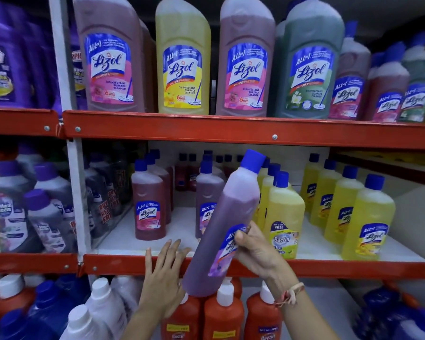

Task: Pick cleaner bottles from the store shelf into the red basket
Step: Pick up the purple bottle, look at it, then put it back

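Note:
My right hand [255,249] grips a purple Lizol cleaner bottle [221,229] with a blue cap, tilted so the cap leans up and to the right, in front of the middle shelf. My left hand [163,276] is open, fingers spread, just left of the bottle's base and over the red shelf edge [133,265]. Pink [149,204] and yellow Lizol bottles [368,222] stand upright on the white middle shelf. No red basket is in view.
Large Lizol bottles [182,62] line the top shelf. Orange Bactin bottles [222,315] and white-capped bottles fill the bottom shelf under my hands. Purple and grey cleaner bottles [47,212] crowd the left bay behind a white upright post [77,197].

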